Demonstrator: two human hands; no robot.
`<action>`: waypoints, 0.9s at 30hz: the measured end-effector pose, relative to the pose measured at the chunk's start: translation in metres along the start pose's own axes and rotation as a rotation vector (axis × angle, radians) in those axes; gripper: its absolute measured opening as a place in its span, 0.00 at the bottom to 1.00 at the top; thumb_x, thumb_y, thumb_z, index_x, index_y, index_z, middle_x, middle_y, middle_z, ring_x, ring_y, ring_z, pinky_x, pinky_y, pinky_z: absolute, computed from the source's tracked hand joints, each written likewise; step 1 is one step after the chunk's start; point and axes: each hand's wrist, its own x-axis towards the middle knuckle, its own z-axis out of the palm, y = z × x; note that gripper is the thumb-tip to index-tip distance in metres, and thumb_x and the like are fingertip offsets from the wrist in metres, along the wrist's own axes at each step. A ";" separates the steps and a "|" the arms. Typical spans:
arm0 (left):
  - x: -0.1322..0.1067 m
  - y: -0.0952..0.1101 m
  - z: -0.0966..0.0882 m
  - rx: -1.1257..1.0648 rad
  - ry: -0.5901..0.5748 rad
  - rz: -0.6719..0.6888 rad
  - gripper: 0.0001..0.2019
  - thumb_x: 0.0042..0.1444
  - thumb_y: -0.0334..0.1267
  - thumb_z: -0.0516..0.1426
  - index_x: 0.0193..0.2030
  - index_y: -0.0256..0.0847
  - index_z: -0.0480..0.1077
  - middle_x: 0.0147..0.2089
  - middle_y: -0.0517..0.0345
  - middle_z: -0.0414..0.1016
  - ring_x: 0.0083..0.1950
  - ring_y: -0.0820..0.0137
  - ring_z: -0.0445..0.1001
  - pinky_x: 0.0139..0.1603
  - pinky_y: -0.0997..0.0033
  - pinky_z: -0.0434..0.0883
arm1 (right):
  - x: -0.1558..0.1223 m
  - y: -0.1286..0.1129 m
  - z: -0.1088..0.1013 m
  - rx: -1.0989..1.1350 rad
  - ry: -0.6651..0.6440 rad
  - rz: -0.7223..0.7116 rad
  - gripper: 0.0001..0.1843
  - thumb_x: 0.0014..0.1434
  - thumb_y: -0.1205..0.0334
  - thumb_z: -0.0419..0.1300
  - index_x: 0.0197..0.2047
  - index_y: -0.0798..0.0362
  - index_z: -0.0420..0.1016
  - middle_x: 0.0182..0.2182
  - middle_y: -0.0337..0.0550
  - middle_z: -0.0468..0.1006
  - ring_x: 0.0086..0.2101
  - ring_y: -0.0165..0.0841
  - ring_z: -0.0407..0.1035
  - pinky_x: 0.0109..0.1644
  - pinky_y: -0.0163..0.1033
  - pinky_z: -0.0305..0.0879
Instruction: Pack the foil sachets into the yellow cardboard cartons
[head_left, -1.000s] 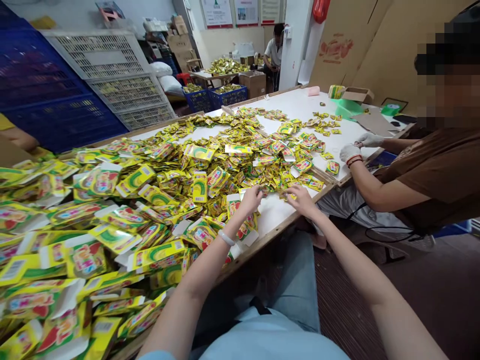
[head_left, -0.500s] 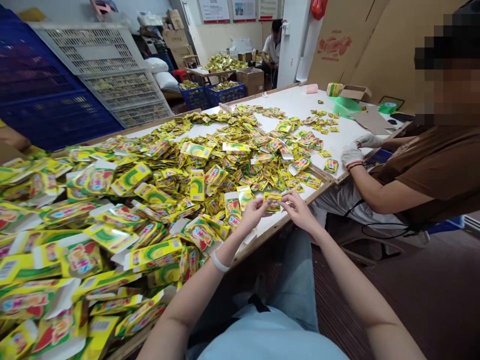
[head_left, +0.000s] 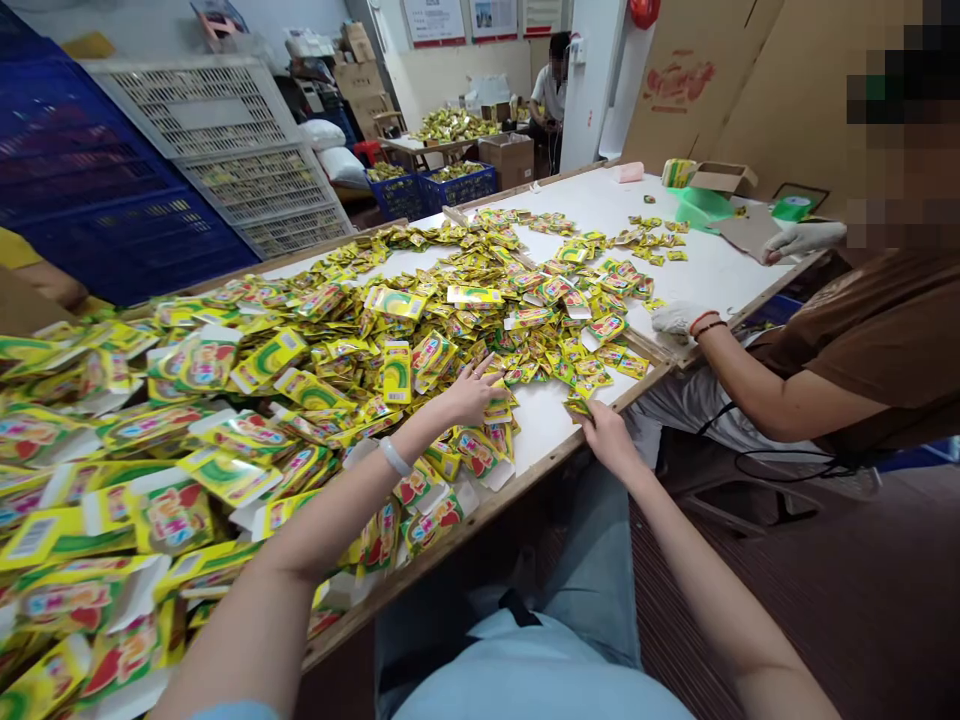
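My left hand (head_left: 474,393) lies over the near edge of a heap of small yellow packets (head_left: 536,350), fingers stretched out and apart. Beneath and beside it are yellow-and-green printed cardboard boxes (head_left: 480,450), some with open white flaps. Close to the table's front edge, my right hand (head_left: 609,436) pinches a small yellow packet (head_left: 577,405) between thumb and fingers. Part of that packet is hidden by the fingertips. Many more boxes (head_left: 169,515) pile up on the left.
A wooden rim (head_left: 525,480) borders the white table (head_left: 592,200). At right sits a co-worker in a brown shirt, one gloved hand (head_left: 679,318) on the table. Stacked crates (head_left: 217,130) stand at left. Another person (head_left: 551,95) sits at the back.
My hands have parted from the packet they held together. The left moved left over the heap; the right moved slightly right and down. The co-worker's gloved hands have moved apart.
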 end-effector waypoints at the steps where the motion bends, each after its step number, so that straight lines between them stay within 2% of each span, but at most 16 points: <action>1: 0.000 -0.004 -0.004 0.065 -0.057 0.000 0.29 0.49 0.27 0.60 0.59 0.45 0.70 0.69 0.47 0.62 0.73 0.45 0.48 0.69 0.36 0.46 | -0.001 0.001 -0.001 -0.021 0.009 -0.013 0.09 0.52 0.57 0.65 0.30 0.51 0.70 0.32 0.47 0.78 0.38 0.42 0.73 0.43 0.44 0.70; 2: 0.002 -0.004 -0.006 0.082 -0.086 0.001 0.27 0.50 0.29 0.60 0.59 0.45 0.71 0.67 0.46 0.64 0.72 0.45 0.50 0.68 0.36 0.48 | -0.003 0.003 -0.001 -0.035 0.012 -0.022 0.08 0.52 0.58 0.65 0.31 0.51 0.71 0.34 0.47 0.78 0.40 0.43 0.73 0.45 0.44 0.70; 4: 0.010 -0.002 -0.004 -0.008 -0.037 -0.010 0.23 0.51 0.31 0.59 0.57 0.43 0.73 0.62 0.44 0.70 0.68 0.47 0.58 0.67 0.40 0.53 | -0.007 0.005 -0.001 -0.042 0.016 -0.023 0.08 0.52 0.56 0.64 0.31 0.50 0.71 0.33 0.46 0.78 0.38 0.42 0.73 0.42 0.44 0.71; 8: 0.029 0.007 0.003 -0.243 0.150 -0.057 0.18 0.50 0.30 0.60 0.50 0.36 0.76 0.53 0.40 0.73 0.61 0.49 0.66 0.64 0.45 0.59 | -0.012 0.000 -0.004 0.019 0.021 0.008 0.16 0.56 0.45 0.61 0.32 0.50 0.69 0.19 0.38 0.72 0.20 0.35 0.68 0.23 0.40 0.67; 11: 0.031 0.021 0.002 -0.355 0.193 -0.046 0.17 0.56 0.30 0.55 0.52 0.34 0.73 0.52 0.41 0.75 0.57 0.57 0.70 0.59 0.55 0.67 | -0.016 -0.022 -0.015 0.087 0.035 -0.001 0.22 0.55 0.39 0.60 0.36 0.51 0.69 0.19 0.36 0.71 0.16 0.32 0.64 0.18 0.38 0.66; 14: 0.014 0.050 -0.004 -0.527 0.170 0.002 0.14 0.62 0.35 0.51 0.50 0.34 0.73 0.45 0.47 0.78 0.46 0.65 0.76 0.47 0.66 0.73 | -0.020 -0.057 -0.024 0.165 0.045 -0.076 0.21 0.56 0.41 0.62 0.40 0.51 0.70 0.20 0.35 0.71 0.17 0.30 0.65 0.19 0.37 0.66; 18: -0.017 0.098 -0.014 -1.076 0.068 0.030 0.14 0.59 0.45 0.57 0.37 0.34 0.72 0.31 0.52 0.78 0.33 0.68 0.76 0.38 0.70 0.72 | -0.023 -0.102 -0.021 0.261 -0.012 -0.279 0.14 0.60 0.53 0.63 0.47 0.48 0.70 0.29 0.37 0.75 0.20 0.29 0.66 0.20 0.36 0.65; 20: -0.028 0.115 -0.018 -1.244 0.024 0.017 0.15 0.54 0.47 0.61 0.30 0.35 0.70 0.25 0.56 0.74 0.28 0.71 0.73 0.34 0.72 0.70 | -0.022 -0.116 -0.017 0.165 -0.060 -0.403 0.11 0.61 0.58 0.62 0.48 0.47 0.72 0.37 0.42 0.75 0.27 0.32 0.70 0.25 0.37 0.68; 23: -0.037 0.125 -0.019 -1.306 0.020 -0.009 0.14 0.50 0.45 0.63 0.28 0.36 0.67 0.23 0.60 0.72 0.26 0.73 0.70 0.32 0.73 0.68 | -0.022 -0.129 -0.016 -0.114 -0.174 -0.563 0.07 0.62 0.65 0.60 0.44 0.49 0.75 0.42 0.46 0.73 0.42 0.37 0.71 0.43 0.42 0.71; 25: -0.039 0.126 -0.015 -1.296 0.041 -0.031 0.12 0.49 0.42 0.64 0.30 0.37 0.67 0.24 0.62 0.71 0.26 0.74 0.69 0.32 0.73 0.68 | -0.023 -0.135 -0.019 -0.275 -0.299 -0.564 0.08 0.62 0.68 0.58 0.43 0.51 0.76 0.41 0.46 0.73 0.44 0.37 0.70 0.48 0.43 0.68; 27: -0.038 0.126 -0.008 -1.284 0.040 -0.046 0.11 0.48 0.39 0.64 0.32 0.37 0.67 0.25 0.64 0.71 0.26 0.74 0.69 0.31 0.73 0.69 | -0.025 -0.141 -0.023 -0.406 -0.420 -0.512 0.08 0.63 0.69 0.57 0.42 0.51 0.77 0.39 0.46 0.72 0.41 0.36 0.70 0.47 0.42 0.67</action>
